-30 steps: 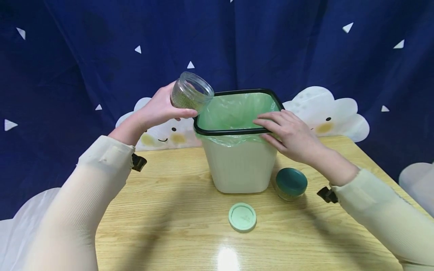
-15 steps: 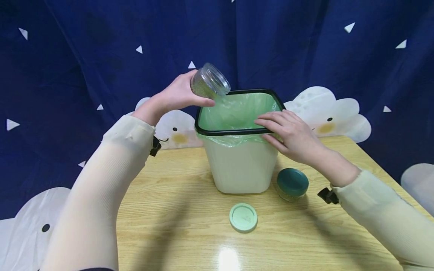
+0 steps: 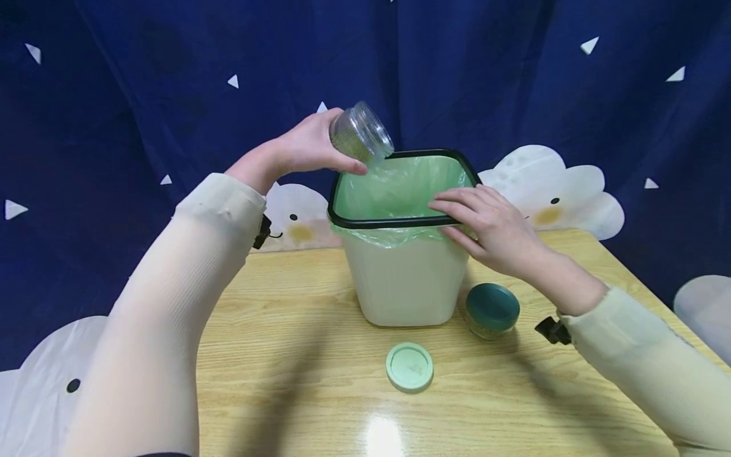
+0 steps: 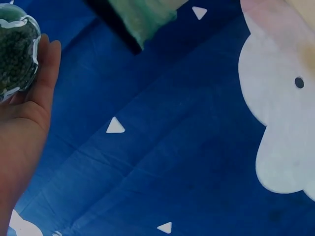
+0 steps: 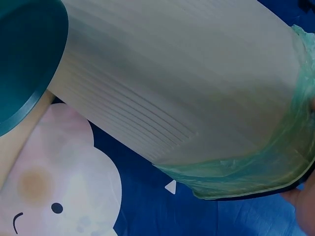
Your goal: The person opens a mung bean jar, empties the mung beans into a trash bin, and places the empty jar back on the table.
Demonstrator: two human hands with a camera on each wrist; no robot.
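Note:
My left hand grips an open glass jar around its side, above the back left rim of a trash can. The jar tilts with its mouth to the right and down. Small round green grains lie inside it in the left wrist view. A green plastic bag lines the can and folds over its black rim. On the front right corner, my right hand holds that rim, fingers over the inside and thumb outside. Only part of this hand shows in the right wrist view.
A pale green round lid lies on the wooden table in front of the can. To the can's right stands a small jar with a dark teal lid. Behind the table hangs a blue curtain with clouds and triangles.
My left hand has moved right and slightly up with the jar, from beside the can to over its rim. The jar is tilted more. The right hand stays on the rim.

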